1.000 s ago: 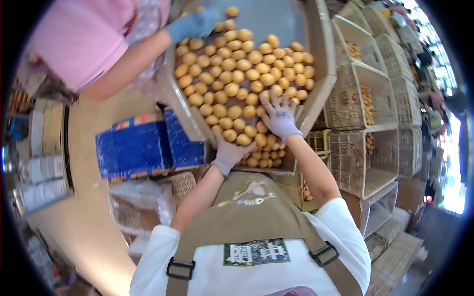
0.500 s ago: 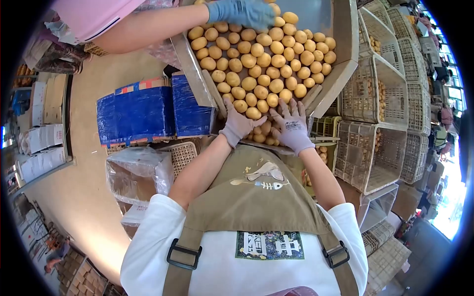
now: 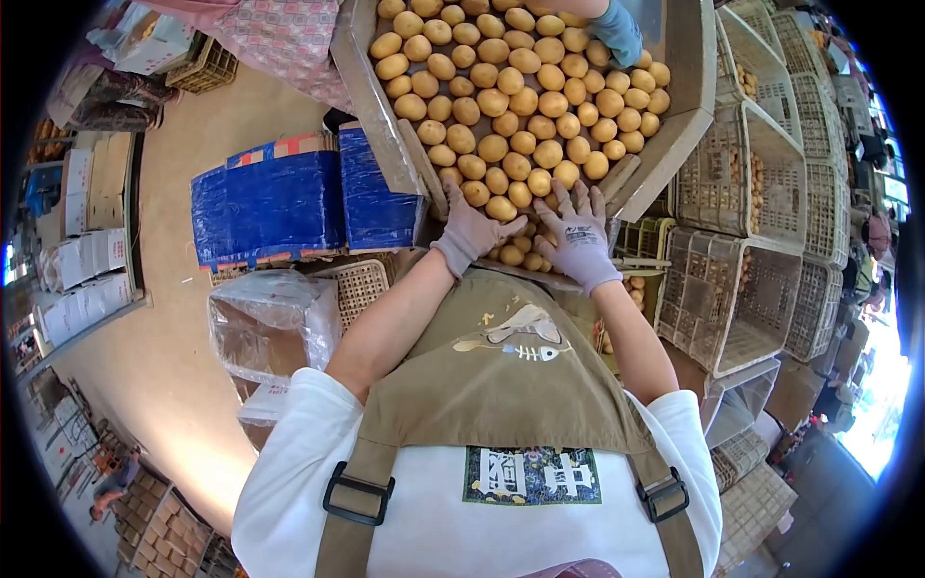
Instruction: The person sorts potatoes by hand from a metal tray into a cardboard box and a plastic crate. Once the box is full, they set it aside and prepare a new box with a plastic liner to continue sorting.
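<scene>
A wide tray [image 3: 371, 91] slopes toward me, covered with several round yellow fruits [image 3: 511, 96]. My left hand [image 3: 472, 229], in a grey glove, rests at the tray's low mouth against the fruits there. My right hand [image 3: 576, 236], also grey-gloved, lies flat with fingers spread over fruits at the same mouth. Neither hand grips anything. More yellow fruits [image 3: 520, 255] sit below the mouth between my hands. A co-worker's blue-gloved hand [image 3: 617, 29] reaches onto the tray's far end.
Blue cartons [image 3: 279, 202] stand left of the tray. A plastic-wrapped box [image 3: 270, 323] sits below them. Stacked wire-mesh crates [image 3: 737, 183], some holding fruits, line the right side. A mesh basket [image 3: 358, 284] lies by my left arm.
Both my hands pulled back from mid-tray to its low mouth. The co-worker's blue-gloved hand moved from the tray's far left across to its far right.
</scene>
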Available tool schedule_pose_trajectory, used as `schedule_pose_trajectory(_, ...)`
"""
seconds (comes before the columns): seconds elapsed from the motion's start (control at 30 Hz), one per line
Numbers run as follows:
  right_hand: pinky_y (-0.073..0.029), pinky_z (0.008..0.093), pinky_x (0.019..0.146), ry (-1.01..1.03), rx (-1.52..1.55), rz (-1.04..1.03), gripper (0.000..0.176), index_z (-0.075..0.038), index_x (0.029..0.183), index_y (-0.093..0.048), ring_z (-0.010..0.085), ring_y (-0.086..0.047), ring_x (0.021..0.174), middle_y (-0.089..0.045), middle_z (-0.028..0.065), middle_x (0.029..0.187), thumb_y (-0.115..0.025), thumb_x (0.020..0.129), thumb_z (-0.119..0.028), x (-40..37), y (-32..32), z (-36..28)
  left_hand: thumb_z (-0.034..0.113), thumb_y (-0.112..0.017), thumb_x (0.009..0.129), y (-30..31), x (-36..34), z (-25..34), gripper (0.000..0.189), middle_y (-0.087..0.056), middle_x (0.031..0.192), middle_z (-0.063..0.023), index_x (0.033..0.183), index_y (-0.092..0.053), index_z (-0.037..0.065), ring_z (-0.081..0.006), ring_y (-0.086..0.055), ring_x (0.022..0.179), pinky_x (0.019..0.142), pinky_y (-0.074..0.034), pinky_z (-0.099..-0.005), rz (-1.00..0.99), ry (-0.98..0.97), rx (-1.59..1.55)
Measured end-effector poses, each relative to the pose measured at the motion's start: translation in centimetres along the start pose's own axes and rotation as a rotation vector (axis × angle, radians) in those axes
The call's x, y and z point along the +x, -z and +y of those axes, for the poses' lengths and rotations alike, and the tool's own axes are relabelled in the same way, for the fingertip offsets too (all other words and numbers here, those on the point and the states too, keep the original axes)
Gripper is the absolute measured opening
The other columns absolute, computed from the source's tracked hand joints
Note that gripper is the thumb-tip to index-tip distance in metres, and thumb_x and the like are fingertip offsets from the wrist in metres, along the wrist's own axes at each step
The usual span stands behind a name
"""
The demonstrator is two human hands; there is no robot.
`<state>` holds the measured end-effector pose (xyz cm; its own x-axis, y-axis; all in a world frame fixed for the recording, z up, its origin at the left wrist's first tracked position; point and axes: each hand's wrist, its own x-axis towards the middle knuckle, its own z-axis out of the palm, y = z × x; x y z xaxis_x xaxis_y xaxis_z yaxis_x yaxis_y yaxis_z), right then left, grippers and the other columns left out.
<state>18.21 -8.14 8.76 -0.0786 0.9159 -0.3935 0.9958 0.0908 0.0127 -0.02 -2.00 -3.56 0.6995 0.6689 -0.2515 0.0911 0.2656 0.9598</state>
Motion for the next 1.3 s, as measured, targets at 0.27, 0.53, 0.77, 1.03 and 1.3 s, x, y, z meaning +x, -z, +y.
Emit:
schedule_pose_trajectory(0.27, -0.020, 0.0576, 0.120, -0.110, 0.407, 0.248, 0.054, -0.022, 0.135, -0.063, 0.0440, -0.036, 0.141, -0.047, 0.0147, 0.151, -0.066, 0.086, -0.043, 2.7, 0.3, 1.4, 0.082, -0.032, 0.089, 0.1, 0.1, -1.2, 0.094, -0.021, 0.167, -0.0048, 0.160, -0.021, 0.022, -0.0314, -0.019, 0.152, 0.118, -0.017, -0.0669, 0.047, 0.037, -0.505)
schedule_pose_trajectory(0.53, -0.018, 0.0596, 0.119, -0.124, 0.335, 0.225, 0.049, -0.027, 0.128, -0.069, 0.0419, -0.031, 0.146, -0.045, 0.0170, 0.152, -0.066, 0.083, -0.045, 6.1, 0.4, 3.0, 0.080, -0.031, 0.093, -0.4, -0.9, 5.6, 0.085, -0.045, 0.151, -0.0041, 0.153, -0.037, 0.019, -0.0256, -0.039, 0.143, 0.118, -0.034, -0.0457, 0.415, 0.316, -1.180)
schedule_pose_trajectory(0.77, -0.042, 0.0486, 0.099, -0.236, 0.219, 0.281, 0.027, -0.016, 0.101, -0.076, 0.0336, -0.063, 0.103, -0.065, 0.0138, 0.115, -0.061, 0.090, -0.035, 8.9, 2.4, 2.1, 0.062, -0.049, 0.098, -0.1, 0.2, -3.4, 0.070, -0.044, 0.153, -0.0033, 0.151, -0.038, 0.018, -0.0263, -0.037, 0.144, 0.117, -0.034, -0.0516, 0.191, 0.272, -1.089)
schedule_pose_trajectory(1.03, -0.052, 0.0458, 0.093, 0.089, 0.137, 0.180, 0.036, -0.022, 0.129, -0.063, 0.0313, -0.064, 0.116, -0.061, 0.0135, 0.132, -0.053, 0.094, -0.015, 19.9, 5.5, -6.5, 0.085, -0.055, 0.078, 0.1, 0.1, -0.7, 0.107, -0.031, 0.161, -0.0038, 0.158, -0.022, 0.023, -0.0394, -0.029, 0.147, 0.108, -0.035, -0.0707, 0.127, 0.374, -1.782)
schedule_pose_trajectory(1.3, -0.052, 0.0422, 0.091, -0.036, 0.677, 0.253, 0.031, -0.014, 0.122, -0.061, 0.0346, -0.066, 0.105, -0.071, 0.0123, 0.109, -0.057, 0.092, -0.022, 17.2, 5.6, -4.1, 0.092, -0.039, 0.079, 0.0, 0.1, 0.2, 0.108, -0.023, 0.165, -0.0047, 0.160, -0.018, 0.025, -0.0366, -0.025, 0.150, 0.112, -0.021, -0.0747, 0.180, 0.355, -1.588)
